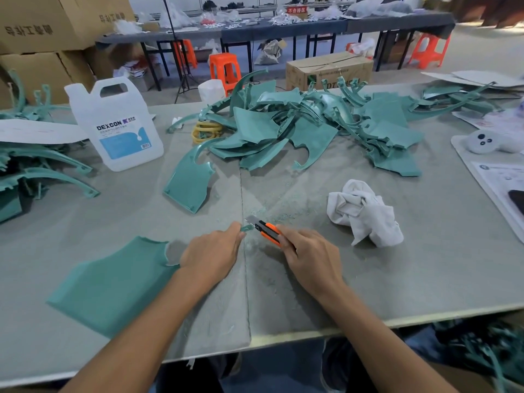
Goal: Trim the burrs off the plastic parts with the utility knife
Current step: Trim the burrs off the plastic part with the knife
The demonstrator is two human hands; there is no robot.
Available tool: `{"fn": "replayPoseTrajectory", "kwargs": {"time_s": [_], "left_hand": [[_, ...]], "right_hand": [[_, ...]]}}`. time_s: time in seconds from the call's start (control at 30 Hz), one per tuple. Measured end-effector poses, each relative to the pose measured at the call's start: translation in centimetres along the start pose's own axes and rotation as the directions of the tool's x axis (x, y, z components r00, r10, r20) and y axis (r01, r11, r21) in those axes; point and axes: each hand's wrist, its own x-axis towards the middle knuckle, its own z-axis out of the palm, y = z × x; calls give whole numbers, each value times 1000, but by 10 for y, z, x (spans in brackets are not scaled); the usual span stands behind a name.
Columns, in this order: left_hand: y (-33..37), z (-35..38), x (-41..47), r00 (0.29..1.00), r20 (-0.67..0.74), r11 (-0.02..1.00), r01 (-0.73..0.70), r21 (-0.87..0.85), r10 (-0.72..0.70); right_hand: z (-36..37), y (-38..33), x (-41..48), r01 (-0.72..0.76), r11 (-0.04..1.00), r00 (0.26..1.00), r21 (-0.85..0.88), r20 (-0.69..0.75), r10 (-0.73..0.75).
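A flat teal plastic part [110,282] lies on the grey table [397,279] at the near left, and its thin curved arm runs under my left hand [211,255]. That hand grips the arm, whose tip pokes out past the fingers. My right hand [307,259] holds an orange utility knife [268,232], with the blade extended and touching the tip of the teal arm. Teal shavings lie scattered around the blade.
A heap of teal parts [312,129] fills the middle back, and one single part [190,180] lies nearer. More teal parts [31,171] are stacked at the left. A white DEXCON jug [119,126] stands back left. A crumpled white cloth [365,212] sits right of the knife.
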Motion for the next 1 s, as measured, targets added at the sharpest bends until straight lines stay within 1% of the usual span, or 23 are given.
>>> {"fn": "replayPoseTrajectory", "kwargs": {"time_s": [0.1,0.13,0.23,0.33,0.4,0.53,0.67,0.77,0.87,0.93,1.0], "left_hand": [[-1,2,-1,1000,-14,1000,-5,-11,4],[-1,2,-1,1000,-21,1000,-9,-8,9],[-1,3,-1,1000,-27,1000,-4,-10,4],[-1,3,-1,1000,-30,1000,-2,-13,2],[-1,3,-1,1000,-25,1000,-5,-7,5],[0,2,-2,1000,-18,1000,3,-8,-4],[0,2,-3,1000,-4,1000,4,-17,-4],[1,1,-2,1000,-4,1000,11,-10,-11],[1,1,-2,1000,-4,1000,11,-14,-11],[1,-1,-4,999,-12,998,28,-62,-29],[0,-5,-3,998,-6,987,57,-152,-59]], "right_hand": [[1,-1,0,15,997,1000,-72,16,-14],[1,-1,-1,15,997,1000,-73,6,-15],[0,1,-2,-38,999,998,-2,-44,38],[0,1,-2,-12,1000,1000,7,12,12],[0,1,-2,-2,1000,1000,-15,28,2],[2,1,-2,7,993,1000,-115,11,-6],[1,1,-2,-66,998,997,-23,-37,65],[1,1,-2,-62,998,998,-8,-2,62],[1,2,0,-122,992,992,-24,37,123],[1,4,1,-167,986,985,-13,32,167],[1,5,1,-185,983,982,-3,36,185]]}}
